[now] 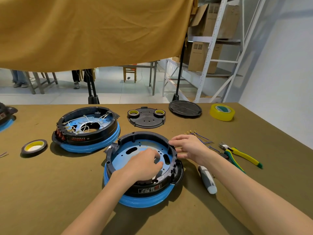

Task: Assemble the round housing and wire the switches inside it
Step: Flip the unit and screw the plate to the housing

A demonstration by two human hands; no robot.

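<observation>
While the counter (50, 192) carries everything, we work the empty round housing (144, 168) nearest us.
Our left hand (144, 165) sits inside it, fingers curled on the blue plate, whether pinching anything we cannot tell; our right hand (188, 148) rests loosely spread fingers on the rim. The loose wires (203, 140) lie just beside it, and a careless sweep of the wrist could scatter them.

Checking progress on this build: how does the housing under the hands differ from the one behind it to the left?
The near housing holds no wires, so its blue plate shows bare; the far housing is strung with white wires. Red switches sit in the far housing's left wall, while none show in the near one. Both hands, left and right, touch the near housing; the far one stands untouched. Both share black walls and blue base rings.
</observation>
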